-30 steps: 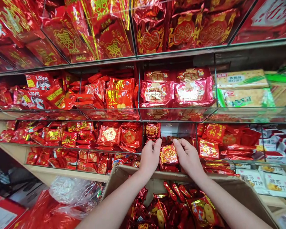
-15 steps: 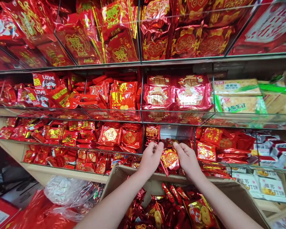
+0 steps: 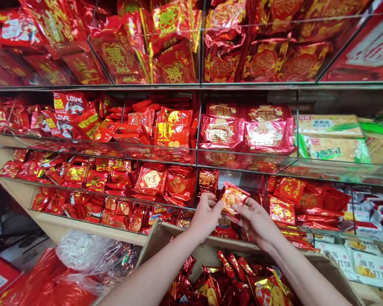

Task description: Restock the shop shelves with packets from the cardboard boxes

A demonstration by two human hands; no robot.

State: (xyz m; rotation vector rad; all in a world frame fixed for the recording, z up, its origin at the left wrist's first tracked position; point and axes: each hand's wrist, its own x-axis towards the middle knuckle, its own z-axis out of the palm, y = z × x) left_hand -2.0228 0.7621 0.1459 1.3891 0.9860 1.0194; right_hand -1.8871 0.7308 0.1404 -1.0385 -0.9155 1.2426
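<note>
A small red and gold packet [image 3: 233,197] is held up between my two hands, in front of a lower shelf compartment. My left hand [image 3: 207,216] pinches its left edge with thumb and fingers. On the packet's lower right side, my right hand [image 3: 253,219] grips it, fingers partly behind it. Right behind my left hand, a stack of red packets [image 3: 208,180] stands in the compartment. Below my hands is an open cardboard box [image 3: 175,231] with many red and gold packets [image 3: 210,287] in it.
Shelves with clear front panels [image 3: 159,152] hold rows of red packets. At the right are cracker packs [image 3: 330,126] and white packs [image 3: 367,261]. Clear plastic bags [image 3: 83,250] and a red bag [image 3: 47,276] lie at the lower left.
The packet has been raised and tilted between my hands, and my right hand's fingers have shifted along it. The shelves sit slightly further right in view.
</note>
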